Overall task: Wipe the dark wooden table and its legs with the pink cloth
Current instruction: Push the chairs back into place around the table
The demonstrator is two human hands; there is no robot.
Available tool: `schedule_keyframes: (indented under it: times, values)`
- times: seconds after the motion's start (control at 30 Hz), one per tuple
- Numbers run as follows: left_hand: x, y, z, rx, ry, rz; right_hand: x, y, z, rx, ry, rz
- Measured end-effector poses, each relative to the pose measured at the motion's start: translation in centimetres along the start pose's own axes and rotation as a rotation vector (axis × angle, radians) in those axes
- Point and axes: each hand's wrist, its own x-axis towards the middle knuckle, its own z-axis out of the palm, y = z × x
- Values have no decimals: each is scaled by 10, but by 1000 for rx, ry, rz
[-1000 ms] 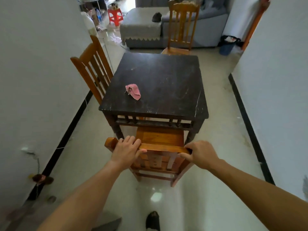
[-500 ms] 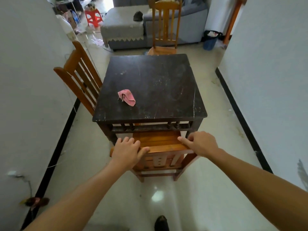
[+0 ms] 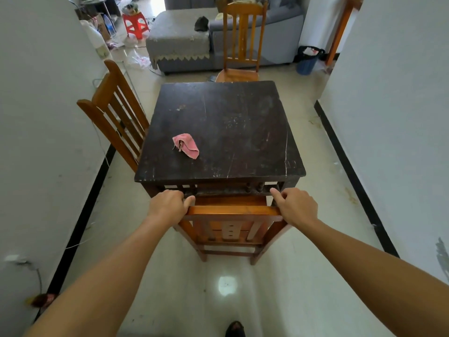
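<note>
**Now, 2 hands on a chair, cloth lying on the table**

Closest in, the toe of a dark shoe (image 3: 234, 329) shows at the bottom edge on the pale tiled floor (image 3: 170, 276). Both bare forearms reach forward to the near chair (image 3: 230, 211), whose seat is tucked under the table. The left hand (image 3: 167, 206) grips the left end of its top rail, fingers curled over the far side and thumb lying along the rail. The right hand (image 3: 295, 206) holds the right end the same way, with its index finger lifted a little toward the table's apron.

Just beyond the chair stands the table (image 3: 243, 122), dark, square and scuffed with pale scratches. The pink cloth (image 3: 186, 145) lies crumpled on its near-left part, touched by neither hand and well clear of the edges.

A 2nd wooden chair (image 3: 114, 113) stands against the table's left side, beside the white wall. A 3rd chair (image 3: 241, 37) stands at the far side, its seat just past the far edge. Behind it are a grey sofa (image 3: 179, 37), a red stool (image 3: 134, 21) to the left and a blue bin (image 3: 306, 62) to the right.
</note>
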Motion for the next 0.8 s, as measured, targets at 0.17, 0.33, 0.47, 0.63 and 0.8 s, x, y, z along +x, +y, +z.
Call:
schedule_keyframes:
  times: [0.17,0.33,0.47,0.63,0.8]
  values:
    - [6,18,3,-6,30,10,24,9,-10,-69,40,27]
    - [4,23,5,-10,14,-16,30,8,-11,-111,4,55]
    - [4,15,2,33,-3,-23,20,3,-3,-157,-23,25]
    - [11,8,-1,58,-15,-36,19,-5,-3,-91,-18,3]
    - [13,13,2,73,-48,-49,18,-1,-8,-68,-58,-43]
